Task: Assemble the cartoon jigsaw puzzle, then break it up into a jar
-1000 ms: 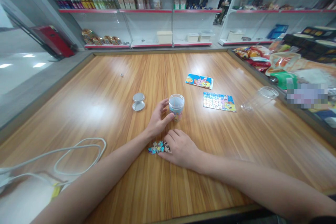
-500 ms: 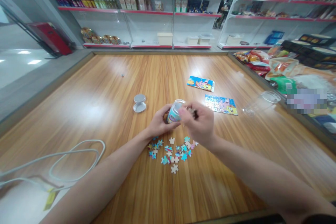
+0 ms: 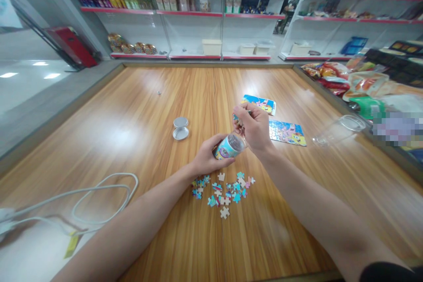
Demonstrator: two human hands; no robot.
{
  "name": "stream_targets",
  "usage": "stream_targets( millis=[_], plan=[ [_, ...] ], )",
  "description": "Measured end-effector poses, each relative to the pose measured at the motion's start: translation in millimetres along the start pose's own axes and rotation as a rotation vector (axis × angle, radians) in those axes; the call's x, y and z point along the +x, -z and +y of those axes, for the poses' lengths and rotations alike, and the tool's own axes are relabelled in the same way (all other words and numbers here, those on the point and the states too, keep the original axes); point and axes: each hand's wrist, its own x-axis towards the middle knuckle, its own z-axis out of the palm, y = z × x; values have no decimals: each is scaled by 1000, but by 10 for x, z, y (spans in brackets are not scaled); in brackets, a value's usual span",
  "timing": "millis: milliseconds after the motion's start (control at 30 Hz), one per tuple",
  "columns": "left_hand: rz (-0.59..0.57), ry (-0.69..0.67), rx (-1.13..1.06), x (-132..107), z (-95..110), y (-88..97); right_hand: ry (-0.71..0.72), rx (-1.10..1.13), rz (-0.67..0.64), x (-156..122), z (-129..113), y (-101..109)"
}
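Observation:
My left hand (image 3: 211, 156) is wrapped round a small can (image 3: 228, 147) with a blue cartoon label, tilted with its open mouth toward the right. Just above that mouth, my right hand (image 3: 254, 127) is closed on a clump of puzzle pieces (image 3: 238, 122), partly hidden by the fingers. Loose jigsaw pieces (image 3: 236, 197), some blue side up and some plain, lie spread on the wooden table below both hands. Two round metal lids (image 3: 180, 133) rest to the left of the can.
Behind my right hand lie a cartoon picture card (image 3: 259, 102) and an assembled puzzle (image 3: 287, 133). A clear jar (image 3: 340, 130) lies on its side at right, near packaged goods. A white cable (image 3: 99, 188) loops at left on the table (image 3: 148, 92).
My right hand has lifted up and away from the can's mouth, with puzzle pieces in its fingers. The can has tipped further to the right in my left hand.

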Motion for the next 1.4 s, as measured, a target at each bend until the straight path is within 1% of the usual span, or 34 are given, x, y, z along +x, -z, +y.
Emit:
stream_targets(
  millis=[167, 300, 467, 533, 600, 633, 667, 700, 733, 800, 867, 900, 933, 1000, 1033, 1067, 1133, 1200, 1267, 1300, 1333, 1400],
  plan=[
    [2, 13, 11, -4, 9, -3, 28, 45, -33, -14, -30, 27],
    [-1, 22, 11, -4, 2, -15, 50, 28, -49, -33, -33, 30],
    [-13, 19, -14, -7, -4, -8, 84, 70, -58, -11, -76, -26],
    [-22, 20, -30, -6, -9, -1, 123, 58, -53, -24, -113, -42],
    [-31, 29, -45, -2, -21, 2, 200, -38, -16, -96, -132, 2],
    [-37, 37, -51, 1, -29, 3, 248, -127, 5, -165, -126, 59],
    [-46, 47, -58, 2, -39, 7, 296, -238, 18, -258, -108, 142],
    [-58, 58, -65, 0, -49, 16, 347, -362, 3, -375, -78, 249],
    [-74, 69, -71, -10, -57, 35, 390, -486, -53, -511, -39, 374],
    [-110, 88, -85, -65, -58, 117, 456, -634, -234, -812, 46, 640],
    [-145, 106, -57, -193, -23, 262, 436, -750, -473, -1094, 104, 855],
    [-151, 119, -26, -290, 13, 348, 410, -819, -600, -1207, 115, 920],
    [-192, 140, 102, -406, 63, 433, 370, -894, -705, -1295, 116, 950],
    [-285, 170, 367, -677, 200, 554, 300, -1009, -855, -1397, 111, 907],
    [-332, 187, 475, -819, 284, 571, 280, -1038, -900, -1417, 115, 841],
    [-376, 204, 558, -954, 373, 550, 273, -1046, -931, -1423, 131, 754],
    [-422, 212, 618, -1180, 546, 400, 292, -1019, -965, -1416, 206, 541],
    [-369, 228, 601, -1314, 680, 153, 315, -981, -965, -1405, 326, 313],
    [-266, 264, 581, -1356, 746, -89, 330, -968, -947, -1397, 452, 107],
    [-202, 292, 568, -1352, 752, -179, 337, -973, -938, -1392, 501, 20],
    [-131, 316, 550, -1339, 741, -237, 345, -986, -926, -1386, 534, -54],
    [31, 370, 510, -1308, 684, -261, 359, -1024, -893, -1368, 547, -162]
  ],
)
